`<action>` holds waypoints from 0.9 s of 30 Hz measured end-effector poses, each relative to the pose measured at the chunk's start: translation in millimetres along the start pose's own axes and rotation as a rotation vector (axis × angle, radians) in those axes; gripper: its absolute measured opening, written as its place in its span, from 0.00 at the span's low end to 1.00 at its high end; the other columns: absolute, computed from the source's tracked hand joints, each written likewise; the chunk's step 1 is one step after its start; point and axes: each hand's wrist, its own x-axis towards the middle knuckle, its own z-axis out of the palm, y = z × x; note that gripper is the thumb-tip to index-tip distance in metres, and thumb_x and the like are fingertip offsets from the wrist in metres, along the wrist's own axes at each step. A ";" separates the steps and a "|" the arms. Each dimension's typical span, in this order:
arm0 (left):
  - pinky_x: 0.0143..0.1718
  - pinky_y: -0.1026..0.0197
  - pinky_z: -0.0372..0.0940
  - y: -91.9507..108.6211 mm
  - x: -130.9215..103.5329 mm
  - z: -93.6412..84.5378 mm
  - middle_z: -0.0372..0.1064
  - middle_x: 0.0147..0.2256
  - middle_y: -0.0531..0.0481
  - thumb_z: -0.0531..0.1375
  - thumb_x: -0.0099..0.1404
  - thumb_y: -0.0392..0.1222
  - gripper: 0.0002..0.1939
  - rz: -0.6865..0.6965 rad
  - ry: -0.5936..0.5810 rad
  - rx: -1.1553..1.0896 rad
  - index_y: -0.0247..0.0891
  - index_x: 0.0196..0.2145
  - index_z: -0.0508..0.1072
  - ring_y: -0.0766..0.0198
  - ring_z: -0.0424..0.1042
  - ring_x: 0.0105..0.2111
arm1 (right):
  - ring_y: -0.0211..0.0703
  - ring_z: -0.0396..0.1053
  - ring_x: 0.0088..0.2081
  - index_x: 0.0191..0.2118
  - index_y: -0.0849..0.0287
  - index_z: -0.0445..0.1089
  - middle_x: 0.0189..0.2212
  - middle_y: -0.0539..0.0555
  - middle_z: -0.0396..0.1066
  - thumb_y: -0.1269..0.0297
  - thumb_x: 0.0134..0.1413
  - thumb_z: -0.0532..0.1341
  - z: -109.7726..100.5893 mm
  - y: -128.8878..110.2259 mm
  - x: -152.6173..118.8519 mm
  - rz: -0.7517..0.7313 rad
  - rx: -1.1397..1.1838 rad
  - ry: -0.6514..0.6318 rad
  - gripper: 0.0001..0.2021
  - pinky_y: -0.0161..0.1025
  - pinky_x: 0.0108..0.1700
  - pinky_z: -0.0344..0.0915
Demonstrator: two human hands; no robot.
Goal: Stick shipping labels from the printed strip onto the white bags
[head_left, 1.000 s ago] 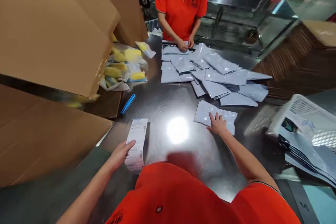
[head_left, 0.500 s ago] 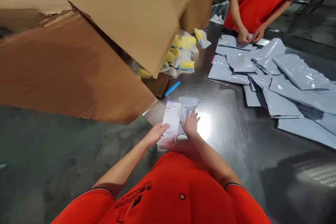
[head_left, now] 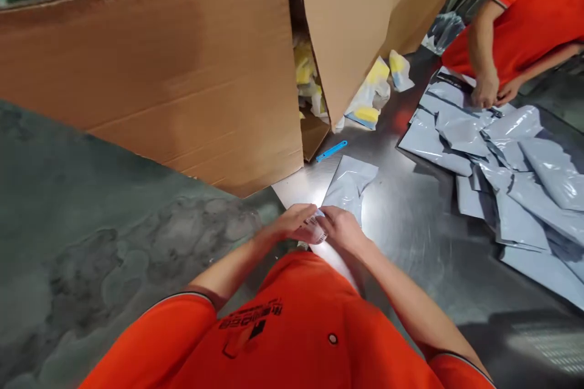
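While left hand grips curled printed label strip by the near edge of steel table, right hand pinches its end; grey poly mailer lies just beyond, open tabletop rightward up to mailer pile.

left hand: curled | right hand: pinching, just beside | forearms: angled inward

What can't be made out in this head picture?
Head view:
Text on the label strip: too small, curled between left hand and right hand.
Anything inside the nearest mailer: hidden by its plastic.
Mailer pile: cut off by the right edge.
Head of the co-worker: beyond the top edge.
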 end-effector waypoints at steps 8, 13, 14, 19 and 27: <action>0.23 0.65 0.53 -18.5 -6.4 12.8 0.63 0.20 0.55 0.68 0.51 0.44 0.13 -0.082 -0.112 -0.180 0.32 0.25 0.72 0.70 0.59 0.20 | 0.35 0.62 0.23 0.21 0.60 0.69 0.18 0.47 0.64 0.62 0.51 0.56 -8.3 48.7 0.8 0.199 0.299 0.182 0.12 0.31 0.28 0.56; 0.39 0.53 0.68 -29.1 -20.0 13.3 0.75 0.32 0.43 0.69 0.49 0.53 0.23 -0.104 -0.217 -0.483 0.31 0.36 0.76 0.55 0.74 0.33 | 0.39 0.60 0.23 0.28 0.63 0.70 0.19 0.49 0.63 0.55 0.51 0.50 -63.7 122.0 -5.5 0.578 0.342 0.766 0.17 0.35 0.26 0.61; 0.46 0.49 0.67 -29.5 -20.7 15.0 0.76 0.39 0.40 0.69 0.49 0.54 0.26 -0.069 -0.262 -0.585 0.32 0.40 0.76 0.50 0.75 0.41 | 0.41 0.63 0.25 0.31 0.64 0.70 0.21 0.52 0.65 0.55 0.53 0.48 -69.2 126.0 -8.8 0.597 0.310 0.849 0.20 0.37 0.28 0.63; 0.58 0.43 0.61 -32.9 -8.1 29.3 0.70 0.55 0.39 0.68 0.54 0.50 0.27 0.048 -0.295 -0.872 0.36 0.49 0.74 0.44 0.65 0.58 | 0.50 0.71 0.49 0.42 0.59 0.75 0.44 0.60 0.75 0.51 0.56 0.55 -32.7 83.9 -27.1 0.144 0.205 0.501 0.19 0.45 0.54 0.64; 0.57 0.40 0.61 -30.7 -31.1 16.3 0.76 0.47 0.39 0.69 0.52 0.47 0.27 0.060 -0.188 -0.907 0.33 0.48 0.74 0.45 0.71 0.52 | 0.53 0.65 0.57 0.54 0.66 0.69 0.54 0.67 0.69 0.56 0.64 0.49 1.5 110.3 6.1 0.237 -0.020 0.357 0.23 0.51 0.59 0.62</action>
